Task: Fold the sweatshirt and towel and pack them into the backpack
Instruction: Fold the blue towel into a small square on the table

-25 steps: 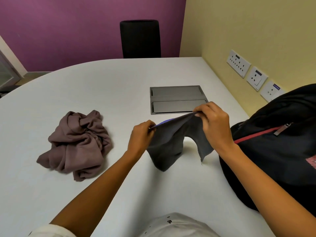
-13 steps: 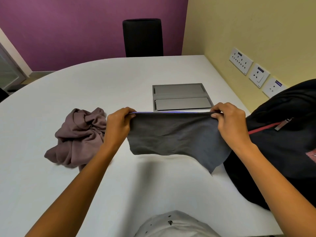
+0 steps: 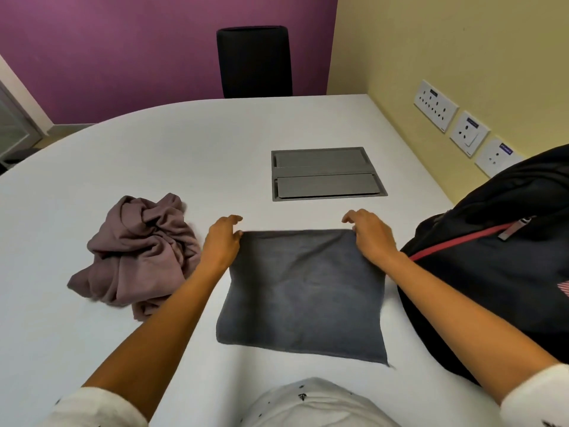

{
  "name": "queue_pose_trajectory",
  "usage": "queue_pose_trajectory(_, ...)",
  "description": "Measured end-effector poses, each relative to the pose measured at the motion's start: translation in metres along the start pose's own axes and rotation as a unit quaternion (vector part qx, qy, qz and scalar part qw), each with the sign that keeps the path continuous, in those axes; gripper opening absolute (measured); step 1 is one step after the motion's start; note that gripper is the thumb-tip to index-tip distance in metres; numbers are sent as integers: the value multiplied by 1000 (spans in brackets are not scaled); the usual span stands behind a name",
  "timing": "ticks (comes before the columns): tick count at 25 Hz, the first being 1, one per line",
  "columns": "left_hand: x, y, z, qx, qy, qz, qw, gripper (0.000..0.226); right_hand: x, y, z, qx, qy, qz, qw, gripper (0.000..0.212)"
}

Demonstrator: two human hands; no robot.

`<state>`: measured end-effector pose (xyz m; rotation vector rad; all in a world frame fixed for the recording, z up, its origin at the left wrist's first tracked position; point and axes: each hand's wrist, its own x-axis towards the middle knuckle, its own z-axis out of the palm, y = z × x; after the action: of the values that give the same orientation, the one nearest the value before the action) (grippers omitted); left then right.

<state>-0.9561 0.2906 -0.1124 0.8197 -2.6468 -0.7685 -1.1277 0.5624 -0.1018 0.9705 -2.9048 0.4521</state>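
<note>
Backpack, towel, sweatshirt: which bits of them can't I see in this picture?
Backpack: head view, the right picture edge cuts it off; its opening is unseen.
Sweatshirt: head view, crumpled, its own folds hide the sleeves.
Towel: head view, the left hand and right hand cover its far corners; whether they pinch is unclear.
</note>
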Motion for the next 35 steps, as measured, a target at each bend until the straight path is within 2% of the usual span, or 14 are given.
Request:
queue_pose_trajectory(2,-10,-6,23,35,13,17,999,40,-8,2,31,3,-22,-8,1000,50)
queue_pose_trajectory(5,-32,-13,61,83,5,85,993,42,-35,-8,75,20,-39,-28,999,45)
queue_pose_trajectory(7,-48,-16,86,118,-34,113,986,50,-53,-17,105,23,-61,-54,996,48)
queue_pose_trajectory(9,-57,-17,107,139,-91,106,980,63,-61,-29,129,28,-96,-55,993,60)
queue_pose_trajectory(12,-59,-24,130,144,-144,88,975,75,-61,-42,151,14,-117,-48,992,69)
queue_pose_trajectory(17,-64,-45,144,160,-141,86,973,64,-46,-4,158,-37,-126,-33,991,72)
queue_pose_trajectory(21,-67,-43,145,162,-120,73,977,60,-37,50,142,-59,-110,37,991,77)
queue_pose_trajectory(24,-67,-43,145,158,-124,71,977,60,-27,45,137,-47,-95,92,990,79)
queue_pose_trajectory(26,-67,-44,146,158,-122,71,977,60,-23,5,147,-24,-82,45,995,75)
queue_pose_trajectory(29,-66,-44,146,155,-119,73,978,60,-22,-70,174,12,-117,-103,988,66)
queue_pose_trajectory(30,-66,-44,147,153,-117,72,979,60,-21,-87,181,4,-121,-125,985,65)
queue_pose_trajectory(32,-67,-45,148,150,-114,67,980,60,-13,-93,188,-15,-122,-127,984,65)
queue_pose_trajectory(35,-67,-44,148,147,-109,64,981,61,-3,-51,184,-34,-115,-88,989,67)
